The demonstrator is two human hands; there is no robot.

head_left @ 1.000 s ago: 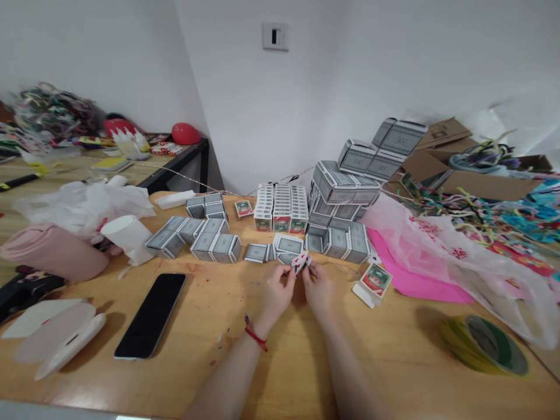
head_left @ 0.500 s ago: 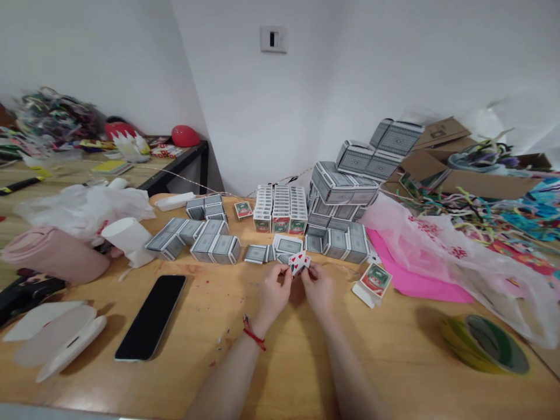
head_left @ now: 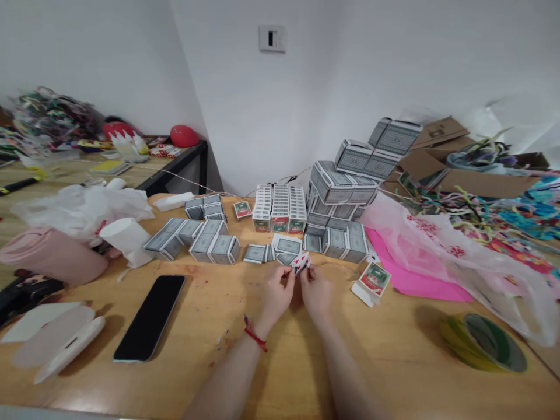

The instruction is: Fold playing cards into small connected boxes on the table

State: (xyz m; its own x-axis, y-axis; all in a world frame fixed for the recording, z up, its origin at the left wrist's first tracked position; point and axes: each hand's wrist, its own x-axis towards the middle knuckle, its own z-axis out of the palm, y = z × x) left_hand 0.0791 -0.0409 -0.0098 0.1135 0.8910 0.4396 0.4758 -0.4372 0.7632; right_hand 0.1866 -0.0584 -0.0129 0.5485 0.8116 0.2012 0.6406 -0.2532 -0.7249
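Note:
Red-and-black playing cards are pinched between my two hands, just above the table. My left hand, with a red string bracelet at the wrist, grips their left edge. On the right edge the fingers of my right hand are closed. How many cards are held cannot be made out. Right behind them lie loose cards, backs up. Folded-card blocks with grey patterned backs stand to the left, and more blocks to the right. An opened card box lies right of my right hand.
Stacked card boxes stand at the back beside a tall leaning stack of folded-card blocks. A phone and a white case lie left. Yellow tape, pink paper and a plastic bag are right.
The held cards have turned and drawn together, so less of their faces shows. Both hands stay in nearly the same place. The whole view has shifted very slightly.

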